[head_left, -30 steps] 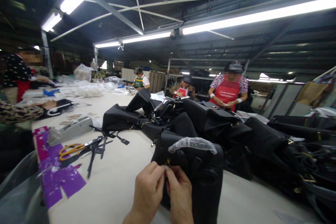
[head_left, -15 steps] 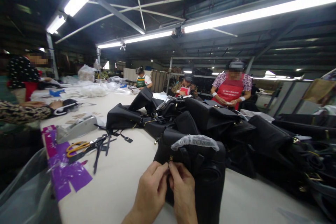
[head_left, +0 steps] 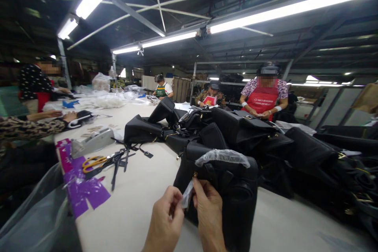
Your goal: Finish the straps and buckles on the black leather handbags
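Note:
A black bag point(head_left: 238, 204) stands in front of me on the pale table, its handle wrapped in clear plastic film point(head_left: 223, 157). A small strip of clear plastic point(head_left: 187, 197) stretches between my hands at the front of the bag. My left hand point(head_left: 164, 218) pinches the strip's lower end. Fingers of my right hand point(head_left: 209, 208) are closed at its upper end, right below a small gold metal fitting point(head_left: 195, 174). Whether they also grip the fitting is hidden.
More black bags point(head_left: 245, 130) are heaped behind and to the right. Yellow-handled scissors point(head_left: 99, 162), black straps point(head_left: 116, 171), a grey tape dispenser point(head_left: 96, 141) and purple taped sheeting point(head_left: 85, 191) lie left. Co-workers point(head_left: 264, 96) sit or stand around the table.
My left hand has moved down and left, away from the right, and the clear plastic strip now shows between them. My right hand stays by the gold fitting. The view has shifted slightly.

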A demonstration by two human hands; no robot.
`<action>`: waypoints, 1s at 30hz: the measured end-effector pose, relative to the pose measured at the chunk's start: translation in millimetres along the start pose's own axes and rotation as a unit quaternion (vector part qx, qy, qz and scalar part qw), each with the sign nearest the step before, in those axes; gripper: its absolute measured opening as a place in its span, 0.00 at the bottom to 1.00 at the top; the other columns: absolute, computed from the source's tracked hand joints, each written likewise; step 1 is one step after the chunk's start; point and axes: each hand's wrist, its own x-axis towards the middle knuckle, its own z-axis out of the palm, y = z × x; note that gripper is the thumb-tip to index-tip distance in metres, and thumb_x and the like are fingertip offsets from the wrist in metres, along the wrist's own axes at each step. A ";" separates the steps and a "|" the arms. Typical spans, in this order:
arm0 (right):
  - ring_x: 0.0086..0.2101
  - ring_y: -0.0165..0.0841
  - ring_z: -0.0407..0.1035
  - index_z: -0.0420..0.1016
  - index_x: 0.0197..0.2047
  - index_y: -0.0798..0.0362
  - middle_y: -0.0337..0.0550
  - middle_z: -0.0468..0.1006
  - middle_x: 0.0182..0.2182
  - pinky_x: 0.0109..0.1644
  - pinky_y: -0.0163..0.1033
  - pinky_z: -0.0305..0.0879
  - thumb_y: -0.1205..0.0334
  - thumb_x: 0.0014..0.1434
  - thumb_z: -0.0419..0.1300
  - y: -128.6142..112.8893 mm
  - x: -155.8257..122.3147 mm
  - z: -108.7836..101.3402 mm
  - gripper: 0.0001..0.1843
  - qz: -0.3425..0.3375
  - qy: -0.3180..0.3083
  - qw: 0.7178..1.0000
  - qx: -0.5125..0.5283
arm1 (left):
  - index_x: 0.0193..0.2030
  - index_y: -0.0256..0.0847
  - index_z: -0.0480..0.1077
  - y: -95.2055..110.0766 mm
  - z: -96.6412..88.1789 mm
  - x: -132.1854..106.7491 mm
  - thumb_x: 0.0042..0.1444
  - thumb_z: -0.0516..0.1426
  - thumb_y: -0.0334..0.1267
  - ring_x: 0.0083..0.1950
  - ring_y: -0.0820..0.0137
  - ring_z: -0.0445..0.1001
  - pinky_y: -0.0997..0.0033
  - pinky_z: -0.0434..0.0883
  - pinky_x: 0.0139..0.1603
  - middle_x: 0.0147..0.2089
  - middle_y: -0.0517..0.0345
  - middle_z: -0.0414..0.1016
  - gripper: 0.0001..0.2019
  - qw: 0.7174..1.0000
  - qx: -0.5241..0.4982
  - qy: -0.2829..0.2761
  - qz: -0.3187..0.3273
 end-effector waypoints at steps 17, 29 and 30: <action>0.16 0.26 0.54 0.68 0.21 0.52 0.29 0.59 0.12 0.20 0.33 0.52 0.42 0.51 0.63 0.8 -3.1 1.4 0.22 -0.016 -0.004 0.998 -0.060 | 0.33 0.42 0.66 -10.7 9.5 7.8 0.57 0.48 0.32 0.24 0.71 0.69 0.74 0.63 0.26 0.25 0.61 0.69 0.06 0.985 0.121 0.042 0.119; 0.19 0.30 0.59 0.72 0.23 0.53 0.35 0.67 0.16 0.22 0.34 0.56 0.42 0.50 0.62 -2.9 0.0 2.3 0.21 -0.032 -0.008 0.998 -0.047 | 0.25 0.38 0.65 12.7 11.7 47.3 0.44 0.57 0.62 0.17 0.74 0.69 0.79 0.61 0.14 0.23 0.54 0.74 0.24 0.975 -0.091 -0.078 -0.190; 0.19 0.30 0.60 0.73 0.23 0.53 0.35 0.68 0.16 0.22 0.34 0.57 0.43 0.51 0.61 -3.8 -0.5 2.4 0.20 -0.041 -0.005 0.998 -0.056 | 0.25 0.38 0.64 14.0 12.8 47.7 0.43 0.57 0.61 0.17 0.73 0.69 0.79 0.61 0.14 0.21 0.55 0.73 0.24 0.974 -0.088 -0.080 -0.194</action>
